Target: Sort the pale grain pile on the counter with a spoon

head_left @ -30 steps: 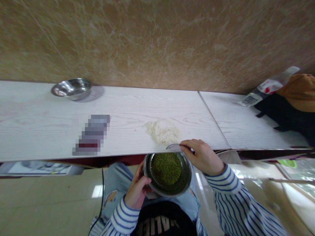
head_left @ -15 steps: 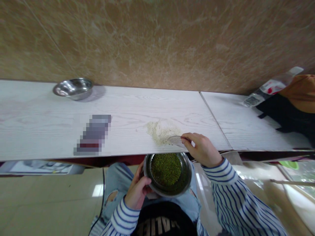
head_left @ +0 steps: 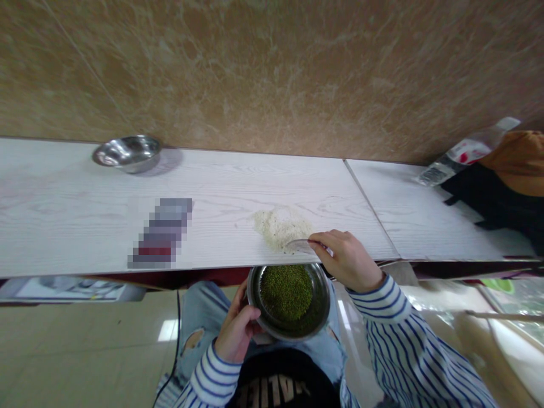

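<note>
My left hand is closed on the left rim of a metal bowl, thumb over the edge. Green beans, which look like mung beans, lie inside it. The bowl is just under the table's front edge, above my lap. In my right hand a thin, clear, curved piece, perhaps a plastic spoon or scoop, is pinched; its handle is hidden by my fingers. Its tip touches the near right side of a pile of whitish grains, like rice with dark specks, on the white tabletop.
A second metal bowl stands at the back left near the marbled wall. A pixelated flat object lies left of the pile. On the right, a plastic bottle leans on a black and brown bag.
My right hand has shifted slightly left and toward me, bringing the clear piece nearer the table's front edge. My left hand and the bowl of beans stay nearly still.
</note>
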Tool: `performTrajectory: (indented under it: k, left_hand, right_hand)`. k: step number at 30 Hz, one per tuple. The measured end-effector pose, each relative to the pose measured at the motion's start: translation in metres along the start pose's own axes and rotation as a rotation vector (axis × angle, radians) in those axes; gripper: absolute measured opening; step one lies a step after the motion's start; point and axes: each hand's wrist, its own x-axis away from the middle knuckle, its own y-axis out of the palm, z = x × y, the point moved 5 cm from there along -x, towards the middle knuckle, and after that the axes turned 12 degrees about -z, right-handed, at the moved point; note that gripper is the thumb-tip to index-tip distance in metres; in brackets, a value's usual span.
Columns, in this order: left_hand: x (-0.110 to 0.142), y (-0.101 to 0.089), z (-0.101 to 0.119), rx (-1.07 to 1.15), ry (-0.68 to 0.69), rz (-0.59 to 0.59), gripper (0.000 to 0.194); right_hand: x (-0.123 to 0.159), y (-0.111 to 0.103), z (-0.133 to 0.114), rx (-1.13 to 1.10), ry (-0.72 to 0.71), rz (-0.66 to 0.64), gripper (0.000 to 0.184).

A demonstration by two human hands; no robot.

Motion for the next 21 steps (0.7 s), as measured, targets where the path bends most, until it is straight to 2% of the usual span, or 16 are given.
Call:
performTrajectory:
  k: [13, 21]
  left_hand:
    - [-0.002, -0.002, 0.0, -0.01, 0.01, -0.021, 0.073]
    - [0.0, -0.001, 0.003, -0.015, 0.017, -0.013, 0.072]
  right_hand:
    - [0.004, -0.002, -0.006, -0.015, -0.01, 0.028, 0.023]
    - [0.008, 0.006, -0.024, -0.02, -0.089, -0.037, 0.023]
